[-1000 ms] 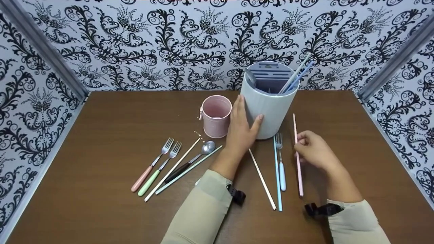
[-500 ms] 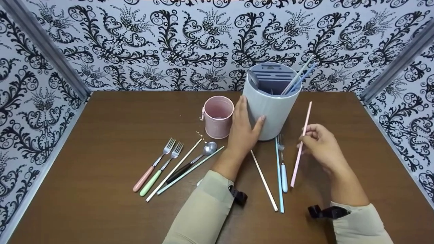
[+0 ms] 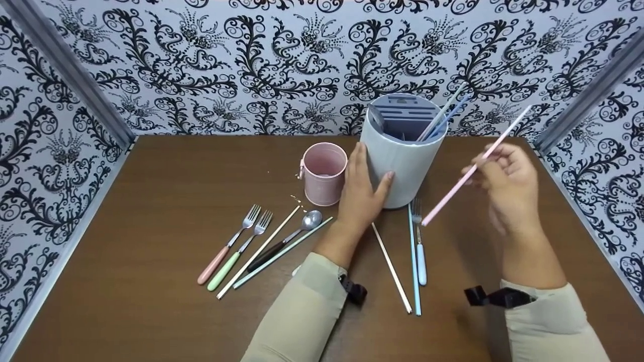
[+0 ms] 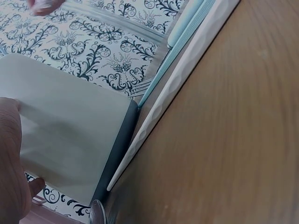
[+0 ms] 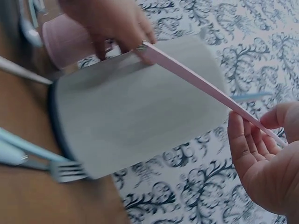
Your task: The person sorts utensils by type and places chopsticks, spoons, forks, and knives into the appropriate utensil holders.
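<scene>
My right hand (image 3: 513, 186) pinches a pink chopstick (image 3: 453, 191) between thumb and fingertips, raised over the table to the right of a white utensil holder (image 3: 402, 171). The chopstick slants, its thicker end low toward the holder and its other end up to the right. My left hand (image 3: 359, 198) rests against the holder's left side, fingers straight and thumb on the front. In the right wrist view the pink chopstick (image 5: 196, 81) overlaps the holder (image 5: 140, 102). A pale chopstick (image 3: 443, 110) and a blue one (image 3: 455, 110) stick out of the holder's front compartment.
A pink metal cup (image 3: 324, 188) stands left of the holder. Several utensils lie left: a red-handled fork (image 3: 214, 264), a green-handled fork (image 3: 224, 271), a spoon (image 3: 312, 219) and chopsticks. In front lie a white chopstick (image 3: 391, 269), a blue chopstick (image 3: 415, 271) and a blue-handled fork (image 3: 421, 264).
My right hand has lifted the pink chopstick from near the table, up and to the right, and the chopstick has tilted further. My left hand stays on the holder.
</scene>
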The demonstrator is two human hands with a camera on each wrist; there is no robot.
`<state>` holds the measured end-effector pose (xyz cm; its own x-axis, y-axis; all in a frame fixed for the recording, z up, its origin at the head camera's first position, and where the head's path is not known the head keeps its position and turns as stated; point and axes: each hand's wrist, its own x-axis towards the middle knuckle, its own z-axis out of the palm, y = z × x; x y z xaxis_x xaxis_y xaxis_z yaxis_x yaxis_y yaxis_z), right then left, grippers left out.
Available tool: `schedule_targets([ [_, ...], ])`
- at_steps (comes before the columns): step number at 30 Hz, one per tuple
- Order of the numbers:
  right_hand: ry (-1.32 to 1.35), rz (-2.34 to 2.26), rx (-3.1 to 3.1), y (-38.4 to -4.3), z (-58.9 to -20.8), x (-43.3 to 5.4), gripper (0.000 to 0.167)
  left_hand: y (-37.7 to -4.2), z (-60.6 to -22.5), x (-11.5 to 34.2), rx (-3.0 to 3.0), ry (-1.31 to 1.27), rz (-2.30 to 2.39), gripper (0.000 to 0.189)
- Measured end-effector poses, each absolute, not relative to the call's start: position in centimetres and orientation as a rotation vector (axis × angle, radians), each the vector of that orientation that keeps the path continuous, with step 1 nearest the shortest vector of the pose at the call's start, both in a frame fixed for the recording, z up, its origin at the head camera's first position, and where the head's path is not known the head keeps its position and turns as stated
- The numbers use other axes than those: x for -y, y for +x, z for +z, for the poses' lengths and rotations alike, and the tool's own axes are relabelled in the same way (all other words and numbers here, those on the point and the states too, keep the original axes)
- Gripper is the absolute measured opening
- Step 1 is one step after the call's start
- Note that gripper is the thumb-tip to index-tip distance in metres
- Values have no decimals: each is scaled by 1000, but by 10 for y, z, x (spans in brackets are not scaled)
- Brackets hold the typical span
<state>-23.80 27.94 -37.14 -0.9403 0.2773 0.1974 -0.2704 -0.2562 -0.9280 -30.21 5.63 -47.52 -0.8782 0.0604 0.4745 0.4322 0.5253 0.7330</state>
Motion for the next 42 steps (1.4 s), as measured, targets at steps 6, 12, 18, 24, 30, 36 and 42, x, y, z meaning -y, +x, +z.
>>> schedule_targets([
  [6, -23, 2288, 1430, -248, -343, -276, 24, -303, -476, -55, 2361, -433, -1273, 83],
  [12, -48, 2282, 1223, -259, -321, -273, 27, -302, -476, -55, 2361, -417, -1276, 83],
  [18, -67, 2237, 1111, -270, -307, -268, 34, -302, -476, -55, 2372, -405, -1281, 82],
  [24, -54, 2134, 1108, -276, -306, -253, 33, -302, -475, -55, 2385, -400, -1280, 83],
  [30, -14, 2050, 1211, -285, -313, -243, 28, -302, -475, -56, 2392, -391, -1278, 83],
  [36, -4, 2012, 1317, -293, -323, -238, 27, -302, -474, -56, 2396, -393, -1277, 83],
  [42, 33, 1986, 1420, -303, -333, -238, 28, -302, -473, -57, 2392, -397, -1288, 83],
])
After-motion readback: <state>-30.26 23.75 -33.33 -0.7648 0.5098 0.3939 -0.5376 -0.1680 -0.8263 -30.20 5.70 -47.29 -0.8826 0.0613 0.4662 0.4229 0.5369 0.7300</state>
